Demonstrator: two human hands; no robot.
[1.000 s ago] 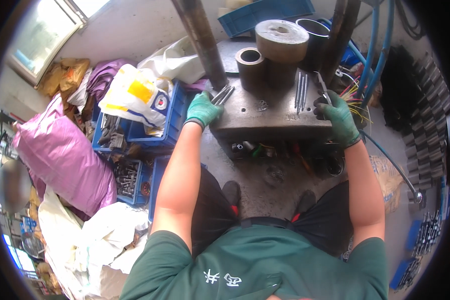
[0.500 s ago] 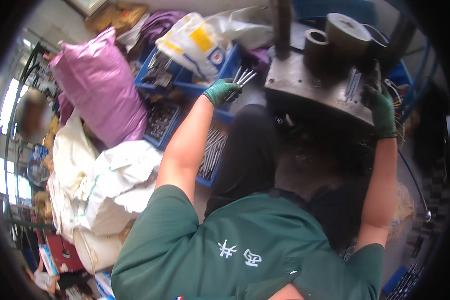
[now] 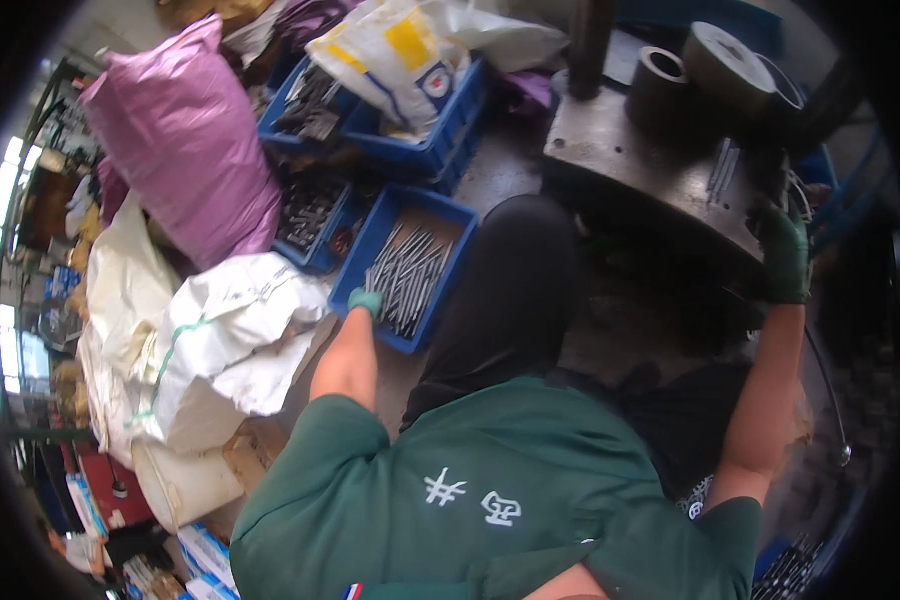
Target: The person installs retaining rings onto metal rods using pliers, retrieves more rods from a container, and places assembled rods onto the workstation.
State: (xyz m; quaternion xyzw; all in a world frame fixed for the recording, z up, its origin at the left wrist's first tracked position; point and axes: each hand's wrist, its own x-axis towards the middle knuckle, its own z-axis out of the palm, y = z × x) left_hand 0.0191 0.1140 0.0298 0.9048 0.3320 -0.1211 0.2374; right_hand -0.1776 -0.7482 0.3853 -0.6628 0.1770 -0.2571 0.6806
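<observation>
My left hand, in a green glove, is at the near left edge of a blue bin and reaches onto the metal rods inside. Its fingers are mostly hidden, so whether it holds a rod does not show. My right hand, also gloved in green, is raised at the right end of a thick metal plate. Dark, blurred fingers there hide what it may grip. Several slim rods lie side by side on the plate, just left of that hand.
Two round hollow cylinders, one small and one large, stand on the plate beside a dark post. Further blue bins hold metal parts and a plastic bag. A purple sack and white sacks crowd the left side.
My left hand has come down and back from above the bins, where it held several rods, to the rod bin. My right hand has drawn slightly back from the rods on the plate.
</observation>
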